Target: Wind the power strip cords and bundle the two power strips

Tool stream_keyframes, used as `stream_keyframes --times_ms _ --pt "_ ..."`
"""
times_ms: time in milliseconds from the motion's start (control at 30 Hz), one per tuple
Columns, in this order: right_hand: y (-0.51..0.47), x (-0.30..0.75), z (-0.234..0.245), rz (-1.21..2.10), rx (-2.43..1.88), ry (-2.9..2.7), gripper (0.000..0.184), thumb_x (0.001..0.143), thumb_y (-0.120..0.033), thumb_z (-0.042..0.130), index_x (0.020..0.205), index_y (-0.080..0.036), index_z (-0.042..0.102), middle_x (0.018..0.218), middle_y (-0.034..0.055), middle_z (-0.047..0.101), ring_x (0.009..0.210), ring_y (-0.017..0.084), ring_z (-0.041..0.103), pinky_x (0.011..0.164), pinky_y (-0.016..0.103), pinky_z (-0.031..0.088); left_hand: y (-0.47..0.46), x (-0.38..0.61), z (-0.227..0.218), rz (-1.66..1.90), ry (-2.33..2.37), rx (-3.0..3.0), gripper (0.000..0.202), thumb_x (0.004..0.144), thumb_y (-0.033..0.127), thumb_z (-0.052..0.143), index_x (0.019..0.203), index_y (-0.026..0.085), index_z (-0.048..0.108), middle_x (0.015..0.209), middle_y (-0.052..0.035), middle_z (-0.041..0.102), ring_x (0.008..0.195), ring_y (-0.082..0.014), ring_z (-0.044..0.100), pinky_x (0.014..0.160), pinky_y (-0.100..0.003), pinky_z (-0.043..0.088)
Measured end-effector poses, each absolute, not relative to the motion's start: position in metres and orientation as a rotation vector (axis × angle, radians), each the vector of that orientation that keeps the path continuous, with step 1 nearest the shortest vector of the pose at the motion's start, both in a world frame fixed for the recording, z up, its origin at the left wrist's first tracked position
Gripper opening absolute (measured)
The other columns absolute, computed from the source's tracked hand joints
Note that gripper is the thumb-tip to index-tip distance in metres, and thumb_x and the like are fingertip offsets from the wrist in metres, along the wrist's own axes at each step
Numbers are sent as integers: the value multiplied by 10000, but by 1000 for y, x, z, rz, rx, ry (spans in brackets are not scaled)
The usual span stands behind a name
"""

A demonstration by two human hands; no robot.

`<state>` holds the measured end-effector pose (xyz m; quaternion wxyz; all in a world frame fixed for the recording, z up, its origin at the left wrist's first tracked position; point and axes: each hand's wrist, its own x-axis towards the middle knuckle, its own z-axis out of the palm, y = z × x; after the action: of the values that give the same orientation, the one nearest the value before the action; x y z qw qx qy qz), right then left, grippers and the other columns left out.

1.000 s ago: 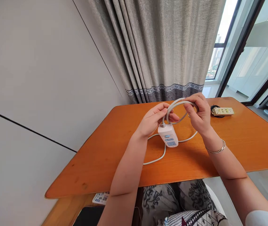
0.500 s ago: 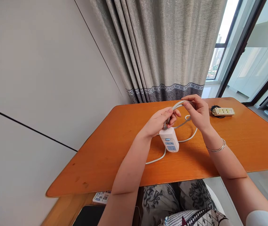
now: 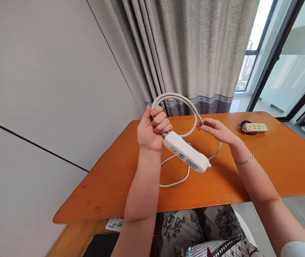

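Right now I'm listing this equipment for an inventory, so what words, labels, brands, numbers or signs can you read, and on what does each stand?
No text is readable.
White power strip: any markings are too small to read.
Cream power strip: any markings are too small to read.
Printed sheet below the tabletop: print shows, too small and blurred to read.

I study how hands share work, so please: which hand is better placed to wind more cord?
Probably the right hand: only its fingertips hold the cord, while the left hand is closed around cord beside the strip.
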<state>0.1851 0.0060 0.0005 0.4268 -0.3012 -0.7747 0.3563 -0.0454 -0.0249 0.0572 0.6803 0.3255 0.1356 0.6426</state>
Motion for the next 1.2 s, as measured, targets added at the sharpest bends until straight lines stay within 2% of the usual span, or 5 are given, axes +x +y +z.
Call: stream_keyframes --times_ms 267,500,667,833,1200 --pt "31 212 -13 492 -1145 -1988 414 921 -577 528 747 -204 566 751 15 584 733 169 521 715 310 415 -33 -50 60 1533 230 725 461 1083 429 237 680 213 296 464 103 125 322 -56 56 326 -181 177" --pt "47 228 -20 767 -1234 -1724 320 958 -476 517 784 -208 516 680 -15 524 573 127 503 602 266 454 -29 -71 69 1747 157 700 453 1089 399 243 679 215 302 446 104 143 328 -54 63 326 -182 171" --pt "28 210 -9 222 -1462 -2059 228 988 -218 482 1088 -160 678 999 113 726 895 225 658 799 318 476 -25 -51 65 1791 317 775 466 1081 405 295 658 209 304 450 98 133 347 -66 85 350 -185 181" --pt "0 192 5 41 -1541 -2252 323 1009 -258 490 1249 -201 699 1122 132 737 1006 266 679 832 340 471 -26 -34 58 1753 439 858 495 1034 460 444 635 197 319 445 97 190 343 -45 159 360 -158 203" --pt "13 226 15 277 -998 -1346 245 872 -455 656 833 -216 619 656 -35 517 569 114 444 557 261 348 -26 -37 57 1560 536 919 506 1023 460 473 616 197 325 433 92 216 325 -42 198 355 -158 241"
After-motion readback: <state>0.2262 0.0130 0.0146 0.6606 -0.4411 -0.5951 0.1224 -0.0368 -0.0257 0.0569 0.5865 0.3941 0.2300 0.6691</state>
